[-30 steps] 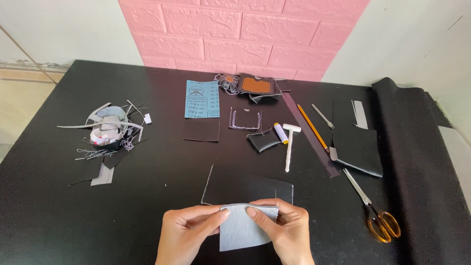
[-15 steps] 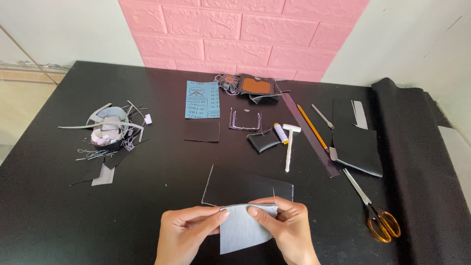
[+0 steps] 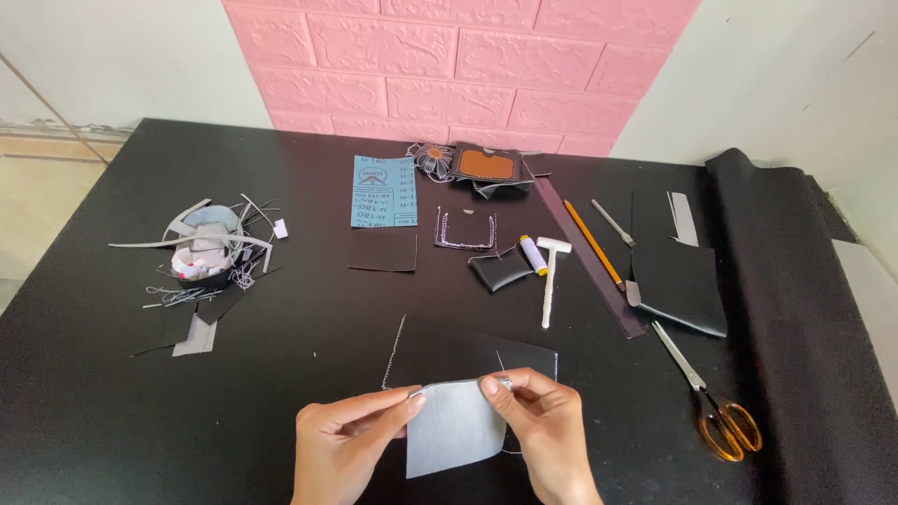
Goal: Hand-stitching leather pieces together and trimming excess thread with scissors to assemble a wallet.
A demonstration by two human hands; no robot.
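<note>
Near the table's front edge, my left hand [image 3: 348, 449] and my right hand [image 3: 545, 432] both pinch the top edge of a small grey leather piece [image 3: 456, 425], grey side up. Under and behind it lies a black leather panel [image 3: 449, 353] with white stitching along its left edge. A thin thread trails from the piece near my right thumb.
On the black table [image 3: 112, 402]: a scrap pile [image 3: 208, 254] at left, blue sheet [image 3: 383, 191], black square [image 3: 383, 251], stitched pocket piece [image 3: 465, 229], brown-faced wallet part [image 3: 486, 166], white mallet [image 3: 550, 276], thread spool [image 3: 533, 253], ruler [image 3: 589, 257], pencil [image 3: 593, 243], orange-handled scissors [image 3: 711, 397], black fabric roll [image 3: 804, 309].
The hands and the grey piece have barely shifted. Nothing else on the table moved.
</note>
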